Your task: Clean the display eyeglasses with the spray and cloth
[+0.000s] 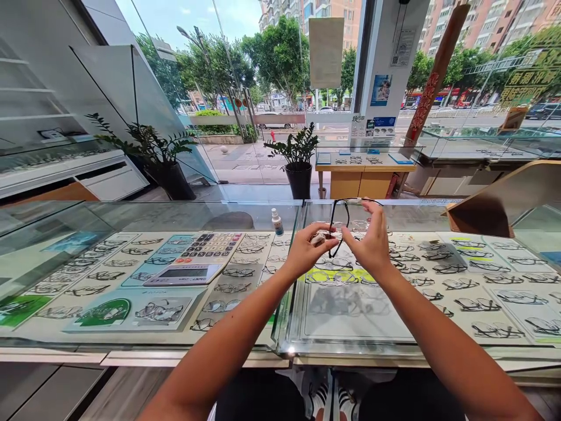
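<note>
Black-framed eyeglasses are held up above the glass counter between my two hands, seen nearly edge-on. My left hand pinches the near side of the frame, and a small white cloth is bunched in its fingers. On the other side, my right hand has its thumb near the frame and its fingers raised at a thin dark temple. The exact contact of the right fingertips is hard to make out. A small white bottle with a blue label stands on the counter left of my hands.
A large calculator lies on the glass counter to the left. Beneath the glass are rows of eyeglasses. A wooden-backed panel stands at the right. Potted plants stand beyond the counter, before the window.
</note>
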Action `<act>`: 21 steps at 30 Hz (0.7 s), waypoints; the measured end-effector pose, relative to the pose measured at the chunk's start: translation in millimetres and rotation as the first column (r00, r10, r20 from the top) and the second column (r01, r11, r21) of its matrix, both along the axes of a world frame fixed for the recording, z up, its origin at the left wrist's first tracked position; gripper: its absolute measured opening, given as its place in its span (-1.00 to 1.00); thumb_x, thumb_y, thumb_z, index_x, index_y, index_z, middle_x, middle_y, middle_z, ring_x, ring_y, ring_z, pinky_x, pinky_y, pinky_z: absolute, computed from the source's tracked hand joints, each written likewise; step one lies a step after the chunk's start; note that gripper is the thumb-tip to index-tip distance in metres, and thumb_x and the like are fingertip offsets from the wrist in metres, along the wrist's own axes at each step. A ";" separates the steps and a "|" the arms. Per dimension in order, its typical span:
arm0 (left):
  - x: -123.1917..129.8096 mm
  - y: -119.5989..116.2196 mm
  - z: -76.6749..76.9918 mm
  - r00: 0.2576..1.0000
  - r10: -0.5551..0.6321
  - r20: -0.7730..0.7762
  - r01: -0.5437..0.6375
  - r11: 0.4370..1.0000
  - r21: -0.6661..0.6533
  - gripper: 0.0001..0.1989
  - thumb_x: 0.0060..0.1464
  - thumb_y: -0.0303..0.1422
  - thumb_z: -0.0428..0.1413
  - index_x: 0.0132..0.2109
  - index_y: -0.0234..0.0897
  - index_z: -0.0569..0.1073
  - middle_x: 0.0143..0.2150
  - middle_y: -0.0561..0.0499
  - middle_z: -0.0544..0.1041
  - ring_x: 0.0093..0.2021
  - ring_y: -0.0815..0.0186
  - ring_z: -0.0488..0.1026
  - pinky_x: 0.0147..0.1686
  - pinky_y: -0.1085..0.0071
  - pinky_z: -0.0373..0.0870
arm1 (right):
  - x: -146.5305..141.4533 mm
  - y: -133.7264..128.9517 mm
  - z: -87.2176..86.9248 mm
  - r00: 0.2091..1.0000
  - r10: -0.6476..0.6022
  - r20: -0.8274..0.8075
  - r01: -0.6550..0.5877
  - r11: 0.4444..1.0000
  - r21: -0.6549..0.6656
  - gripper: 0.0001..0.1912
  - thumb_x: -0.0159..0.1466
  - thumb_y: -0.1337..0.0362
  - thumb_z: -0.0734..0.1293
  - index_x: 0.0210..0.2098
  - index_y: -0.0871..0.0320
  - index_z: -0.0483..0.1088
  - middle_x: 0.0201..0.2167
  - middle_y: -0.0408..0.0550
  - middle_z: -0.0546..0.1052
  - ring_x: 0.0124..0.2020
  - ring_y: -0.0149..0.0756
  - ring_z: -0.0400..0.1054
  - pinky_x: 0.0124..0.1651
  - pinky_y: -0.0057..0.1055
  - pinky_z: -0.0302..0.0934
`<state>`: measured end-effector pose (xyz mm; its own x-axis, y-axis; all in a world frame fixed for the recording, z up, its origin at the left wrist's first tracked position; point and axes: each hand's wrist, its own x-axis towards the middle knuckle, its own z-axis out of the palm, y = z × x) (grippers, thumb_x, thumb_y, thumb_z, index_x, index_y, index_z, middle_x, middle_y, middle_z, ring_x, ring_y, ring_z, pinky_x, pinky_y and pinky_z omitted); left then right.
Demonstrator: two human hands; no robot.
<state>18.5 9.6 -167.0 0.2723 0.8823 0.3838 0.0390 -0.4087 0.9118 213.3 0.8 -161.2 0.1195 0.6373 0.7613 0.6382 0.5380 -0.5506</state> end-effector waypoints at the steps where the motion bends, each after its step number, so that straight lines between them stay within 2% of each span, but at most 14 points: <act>1: -0.2 -0.6 0.8 1.000 0.007 0.002 -0.007 1.000 0.006 -0.61 0.10 -0.11 0.42 -0.03 -0.24 0.61 -0.01 -0.12 0.65 -0.14 0.24 0.61 -0.21 0.38 0.50 | 0.3 -0.3 1.3 1.000 -0.006 0.011 0.006 1.000 0.008 -0.32 0.27 0.27 0.43 0.33 0.05 0.18 0.35 0.26 0.38 0.36 0.15 0.32 0.35 0.19 0.27; 7: -1.9 -2.1 4.6 0.998 0.034 0.055 -0.036 0.999 0.021 -0.62 0.12 -0.12 0.42 -0.03 -0.22 0.61 0.00 -0.11 0.64 -0.08 0.21 0.63 -0.15 0.37 0.52 | 0.9 -1.2 3.4 0.996 -0.016 0.093 0.012 0.999 0.041 -0.37 0.23 0.41 0.34 0.28 0.08 0.24 0.34 0.25 0.40 0.40 0.15 0.26 0.44 0.22 0.16; 11: -4.2 1.1 4.9 0.994 0.087 0.072 -0.090 0.995 0.039 -0.61 0.14 -0.09 0.40 -0.02 -0.23 0.61 0.01 -0.12 0.66 -0.07 0.18 0.64 -0.11 0.33 0.52 | 0.1 -2.0 0.3 0.991 -0.008 0.132 0.008 1.000 0.002 -0.38 0.19 0.46 0.30 0.25 0.07 0.28 0.38 0.22 0.38 0.39 0.17 0.24 0.42 0.24 0.17; 16: -7.2 5.5 6.1 0.979 0.159 0.125 -0.165 0.986 0.037 -0.58 0.14 -0.07 0.40 0.01 -0.23 0.61 0.02 -0.14 0.67 -0.07 0.18 0.66 -0.11 0.34 0.51 | -2.5 -3.6 -3.5 0.983 0.042 0.181 -0.036 0.999 -0.035 -0.36 0.14 0.54 0.26 0.20 0.08 0.34 0.33 0.20 0.41 0.33 0.16 0.29 0.39 0.20 0.21; 19: -7.9 5.5 7.3 0.984 0.136 0.118 -0.141 0.989 0.040 -0.58 0.14 -0.07 0.40 0.02 -0.24 0.61 0.04 -0.15 0.66 -0.04 0.17 0.66 -0.07 0.33 0.52 | -4.3 -4.9 -3.1 0.978 0.091 0.188 -0.082 0.995 -0.057 -0.38 0.14 0.55 0.27 0.18 0.12 0.39 0.30 0.22 0.44 0.32 0.14 0.30 0.39 0.16 0.21; 21: -7.7 4.1 7.8 0.990 0.101 0.098 -0.106 0.993 0.051 -0.58 0.13 -0.09 0.41 0.01 -0.24 0.59 0.04 -0.14 0.65 -0.01 0.15 0.66 -0.04 0.31 0.54 | -5.6 -6.2 -1.5 0.976 0.151 0.157 -0.140 0.987 -0.078 -0.47 0.22 0.49 0.29 0.17 0.11 0.43 0.26 0.18 0.49 0.29 0.12 0.32 0.38 0.14 0.22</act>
<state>10.8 13.7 -159.1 0.1407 0.8801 0.4534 -0.0018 -0.4577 0.8891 207.8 -5.5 -162.7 -0.0994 0.6880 0.7188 0.6390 0.5979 -0.4839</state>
